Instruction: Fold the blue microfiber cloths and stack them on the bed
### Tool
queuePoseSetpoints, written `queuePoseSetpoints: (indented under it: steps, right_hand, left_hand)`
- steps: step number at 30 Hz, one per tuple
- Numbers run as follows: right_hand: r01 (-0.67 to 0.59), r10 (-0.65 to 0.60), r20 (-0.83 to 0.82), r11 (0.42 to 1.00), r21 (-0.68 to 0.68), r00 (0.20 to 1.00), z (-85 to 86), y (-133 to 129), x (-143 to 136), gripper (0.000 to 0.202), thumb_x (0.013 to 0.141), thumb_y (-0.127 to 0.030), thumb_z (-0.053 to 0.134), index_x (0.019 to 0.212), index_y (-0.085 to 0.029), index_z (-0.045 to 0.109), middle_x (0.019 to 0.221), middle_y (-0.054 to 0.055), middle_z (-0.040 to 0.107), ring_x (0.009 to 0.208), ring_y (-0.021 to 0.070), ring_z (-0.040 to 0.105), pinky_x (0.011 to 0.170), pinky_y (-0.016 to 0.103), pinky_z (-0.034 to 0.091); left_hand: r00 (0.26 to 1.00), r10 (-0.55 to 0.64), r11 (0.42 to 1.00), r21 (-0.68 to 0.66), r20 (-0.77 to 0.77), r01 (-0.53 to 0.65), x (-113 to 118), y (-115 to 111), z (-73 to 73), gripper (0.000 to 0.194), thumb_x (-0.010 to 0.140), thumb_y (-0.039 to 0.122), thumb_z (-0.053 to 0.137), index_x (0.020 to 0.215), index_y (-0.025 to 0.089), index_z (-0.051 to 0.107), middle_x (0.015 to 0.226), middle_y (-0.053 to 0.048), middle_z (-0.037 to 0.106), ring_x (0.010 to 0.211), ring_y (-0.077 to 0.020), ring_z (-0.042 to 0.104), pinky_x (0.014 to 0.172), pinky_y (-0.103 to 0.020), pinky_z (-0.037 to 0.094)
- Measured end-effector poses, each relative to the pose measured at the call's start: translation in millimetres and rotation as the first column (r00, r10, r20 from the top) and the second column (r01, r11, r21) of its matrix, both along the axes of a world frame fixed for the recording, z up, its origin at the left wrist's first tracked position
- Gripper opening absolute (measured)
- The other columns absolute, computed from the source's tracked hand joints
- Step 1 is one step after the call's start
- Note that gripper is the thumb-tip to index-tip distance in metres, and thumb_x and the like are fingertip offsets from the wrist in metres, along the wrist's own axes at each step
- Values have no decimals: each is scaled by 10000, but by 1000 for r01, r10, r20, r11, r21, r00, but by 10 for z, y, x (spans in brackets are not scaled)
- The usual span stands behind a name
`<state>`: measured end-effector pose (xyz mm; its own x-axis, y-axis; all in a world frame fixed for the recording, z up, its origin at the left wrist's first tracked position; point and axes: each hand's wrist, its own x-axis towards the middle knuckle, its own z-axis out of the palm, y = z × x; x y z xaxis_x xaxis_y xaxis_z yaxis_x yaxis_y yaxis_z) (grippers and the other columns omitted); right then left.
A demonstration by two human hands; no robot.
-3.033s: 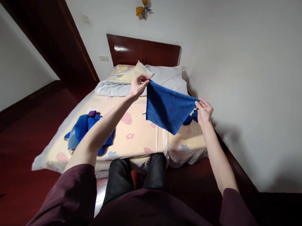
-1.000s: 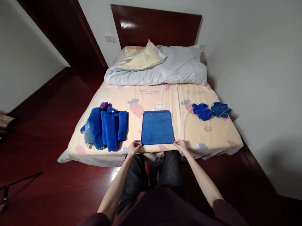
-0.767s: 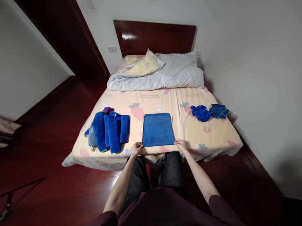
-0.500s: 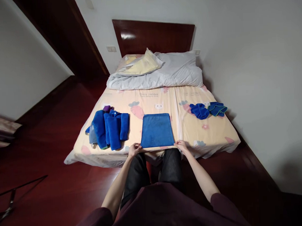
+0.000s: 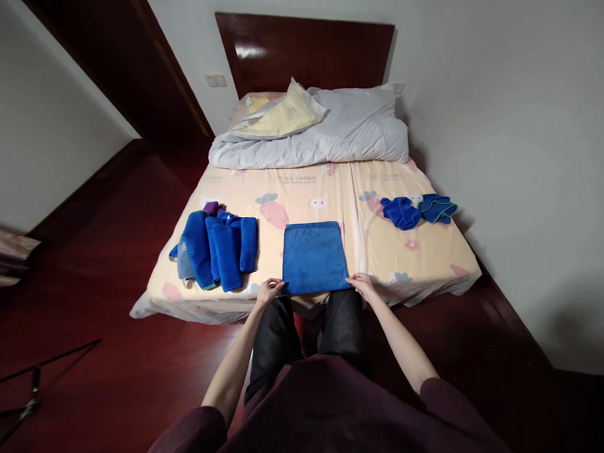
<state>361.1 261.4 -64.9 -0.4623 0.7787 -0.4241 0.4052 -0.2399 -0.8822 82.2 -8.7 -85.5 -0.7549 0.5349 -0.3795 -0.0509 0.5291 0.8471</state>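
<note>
A blue towel [image 5: 314,256] lies flat and nearly square at the front edge of the bed [image 5: 301,196]. My left hand [image 5: 270,290] pinches its near left corner, and my right hand [image 5: 361,283] pinches the near right corner. Left of it is a pile of rolled or folded blue towels [image 5: 226,253], with a grey one and a purple one partly showing. Over on the right side of the bed sit a crumpled blue cloth [image 5: 400,212] and a blue cloth with a green edge [image 5: 436,208].
A grey-white quilt [image 5: 362,127] and a pale yellow cloth [image 5: 287,113] are heaped by the dark wooden headboard [image 5: 309,49]. A thin black stand [image 5: 36,382] is on the floor at the lower left. A wall runs along the right.
The view has tipped slightly downward. Both hands still hold the near corners of the blue towel, whose near edge now reaches slightly past the bed's edge.
</note>
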Motion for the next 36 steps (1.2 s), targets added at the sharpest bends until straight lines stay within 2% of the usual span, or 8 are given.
queuePoseSetpoints:
  steps: [4,8,13,18,24,27,31,36]
  right_hand:
    - [71,-69,34,996,-61,997,78,100,-164,496,519,-438,939,665,-215,520,489,-88,490,449,55,340,430,188,246]
    - [93,-90,69,995,-37,994,92,316,-373,478,505,-434,939,672,-211,550,573,-47,580,520,77,427,479,200,305]
    - [60,-60,53,998,-6,997,47,715,-749,489,469,-464,934,695,-201,590,673,-25,633,629,108,542,517,197,342]
    - [66,-66,54,998,-10,996,0,1142,-1221,517,476,-438,967,774,-197,620,753,0,696,666,124,595,508,199,369]
    - [48,-53,68,996,76,996,-168,1572,-1732,539,543,-483,977,871,-174,682,968,99,796,822,205,723,601,252,542]
    - [24,-31,50,991,135,998,-289,1711,-1918,484,581,-473,961,851,-168,700,991,133,804,908,254,756,719,332,618]
    - [-36,39,-10,978,206,999,-413,1812,-2038,355,644,-430,926,772,-172,718,928,126,804,987,287,770,908,399,617]
    - [-41,48,-30,977,208,998,-464,1888,-2069,272,670,-369,896,740,-181,713,889,103,796,974,285,770,948,422,606]
  left_hand:
    - [999,35,999,-33,-36,-36,-179,197,-5,353,684,468,848,867,200,710,968,-90,824,1045,-298,774,875,-344,597]
    - [998,42,999,-29,-39,-43,-437,450,-46,330,734,439,825,924,187,730,1032,-106,821,1054,-279,771,919,-333,584]
    - [997,32,998,-58,-69,-36,-825,853,-72,343,787,426,801,1015,176,748,1058,-117,817,1025,-260,774,902,-314,577]
    - [989,-11,992,-127,-149,-8,-1210,1327,-47,343,854,453,746,1031,160,762,951,-115,818,903,-256,774,806,-296,570]
    - [949,-119,980,-191,-292,64,-1604,1801,-5,284,905,386,679,1053,158,763,998,-112,816,969,-270,767,884,-321,563]
    - [895,-235,962,-220,-379,159,-1729,1930,9,247,912,308,633,1051,156,769,1013,-115,809,952,-262,759,900,-332,562]
    - [787,-395,914,-284,-474,288,-1787,1973,71,214,904,265,610,1001,177,778,1035,-120,797,992,-278,740,960,-366,551]
    - [771,-412,905,-315,-486,285,-1773,1951,169,224,941,267,570,1034,172,750,1030,-141,788,1027,-291,731,964,-383,545]
